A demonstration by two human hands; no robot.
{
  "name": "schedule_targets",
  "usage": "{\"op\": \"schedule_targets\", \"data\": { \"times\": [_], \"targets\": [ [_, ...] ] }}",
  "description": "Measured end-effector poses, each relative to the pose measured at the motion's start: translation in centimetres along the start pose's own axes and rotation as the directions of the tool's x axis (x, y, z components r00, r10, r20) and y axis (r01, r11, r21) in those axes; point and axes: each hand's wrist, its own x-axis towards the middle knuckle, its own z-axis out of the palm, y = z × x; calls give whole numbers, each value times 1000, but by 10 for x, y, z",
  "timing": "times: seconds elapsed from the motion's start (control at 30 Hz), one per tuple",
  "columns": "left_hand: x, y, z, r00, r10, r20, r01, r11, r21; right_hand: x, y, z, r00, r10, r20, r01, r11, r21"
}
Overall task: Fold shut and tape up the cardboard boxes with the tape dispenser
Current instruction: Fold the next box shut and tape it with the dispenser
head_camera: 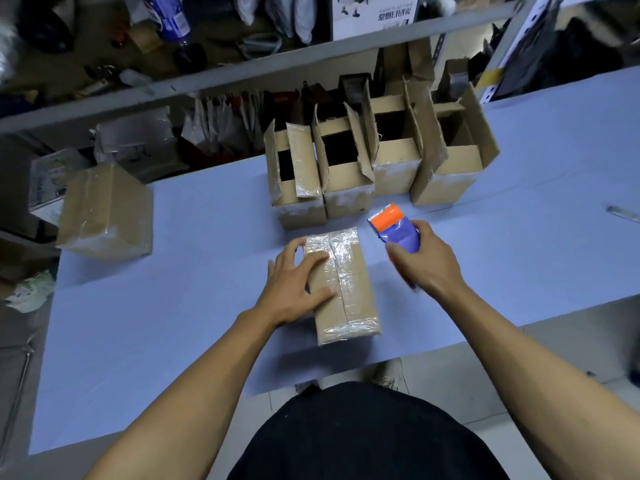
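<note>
A closed cardboard box [349, 292] lies flat on the blue table [173, 341], with clear tape along its middle seam and across both ends. My left hand [294, 285] rests on its left half, fingers spread flat over the top. To the right of the box, my right hand [426, 261] grips the blue and orange tape dispenser [394, 226], held just above the table with its orange end pointing away from me. Behind them stand several open cardboard boxes [377, 157] in a row, flaps up.
A taped box [107, 213] sits at the table's far left corner. Shelving [242, 71] with bags and clutter runs along the back. A small metal object [623, 213] lies at the table's right edge. My shoe [388, 374] shows below the table's near edge.
</note>
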Motion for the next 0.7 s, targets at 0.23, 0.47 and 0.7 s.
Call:
{"op": "schedule_targets", "data": {
  "times": [0.23, 0.47, 0.7],
  "targets": [
    [30, 30, -43, 965, -131, -227, 90, 979, -183, 4, -53, -41, 949, -315, 27, 309, 908, -283],
    [48, 71, -100, 907, -288, 307, 377, 230, -897, 5, -79, -45, 800, -584, 142, 600, 782, -167],
    [50, 66, -109, 945, -307, 110, 223, 362, -905, 21, -85, -43, 734, -643, 218, 679, 677, -285]
  ]
}}
